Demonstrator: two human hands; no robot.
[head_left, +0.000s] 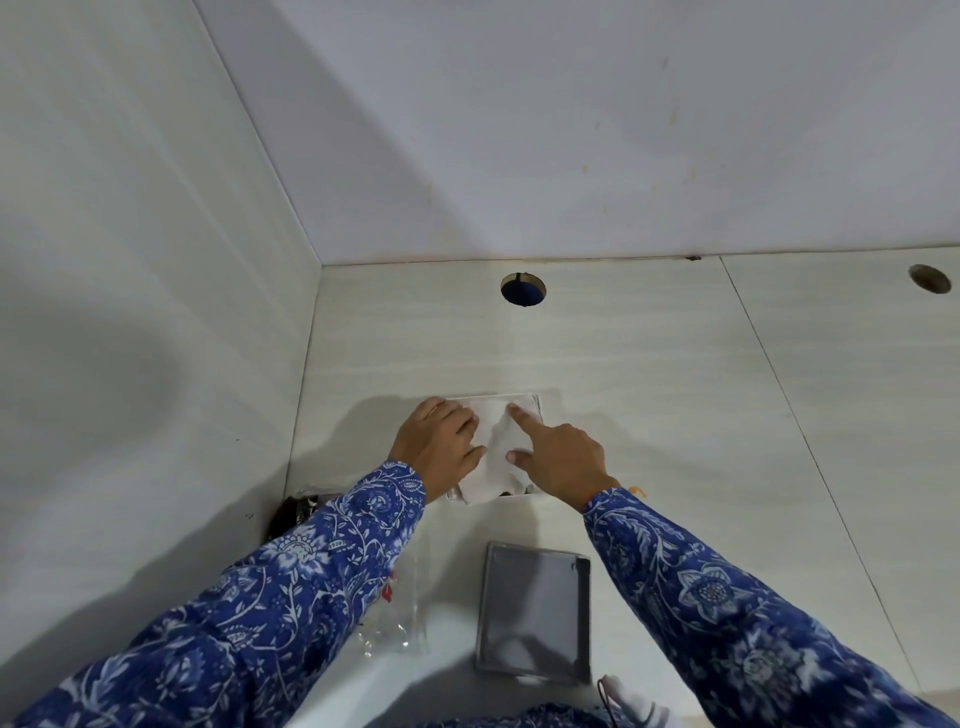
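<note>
A white cloth (496, 447) lies over a square opening in the pale tiled wall (649, 364), near the corner. My left hand (441, 447) lies flat on the cloth's left side with fingers spread. My right hand (558, 457) presses the cloth with its index finger stretched out toward the upper middle, thumb against the lower part. Both arms wear blue floral sleeves. Whatever sits in the opening is hidden behind the cloth.
A grey square cover plate (535, 613) lies on the white ledge below. A clear plastic bag (400, 618) sits left of it. A round hole (523, 289) and a second hole (930, 278) pierce the wall. A dark object (293, 512) sits in the corner.
</note>
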